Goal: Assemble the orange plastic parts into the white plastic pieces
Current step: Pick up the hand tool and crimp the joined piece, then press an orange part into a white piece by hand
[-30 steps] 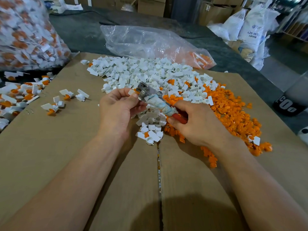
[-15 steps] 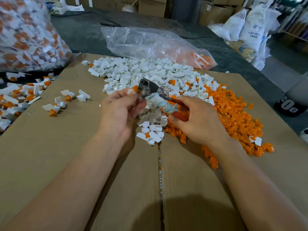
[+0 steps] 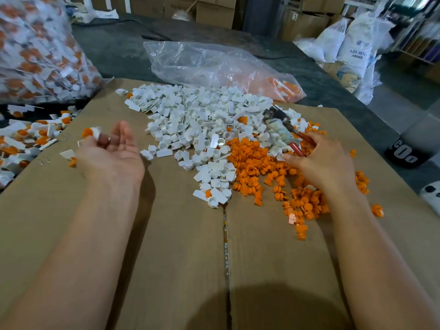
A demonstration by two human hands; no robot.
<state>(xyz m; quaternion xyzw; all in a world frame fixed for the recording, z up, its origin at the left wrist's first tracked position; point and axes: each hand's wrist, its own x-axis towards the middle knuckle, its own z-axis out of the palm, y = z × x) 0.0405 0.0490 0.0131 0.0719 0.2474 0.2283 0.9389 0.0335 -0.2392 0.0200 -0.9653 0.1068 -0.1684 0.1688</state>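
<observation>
Cardboard sheeting covers the dark worktop, and we're looking straight down at it. Centre stage, a heap of white plastic pieces; touching its right edge, a spread of orange plastic parts. Left hand is palm up, fingers loose and spread, gripping nothing. An assembled piece, white with an orange plug, sits right at its fingertips, too blurred to say whether they touch. Right hand is curled round the red handles of the pliers, nose pointing away over the white heap. Finished pieces litter the far left below a bulging bag of them. Behind the heap lies a clear plastic bag.
</observation>
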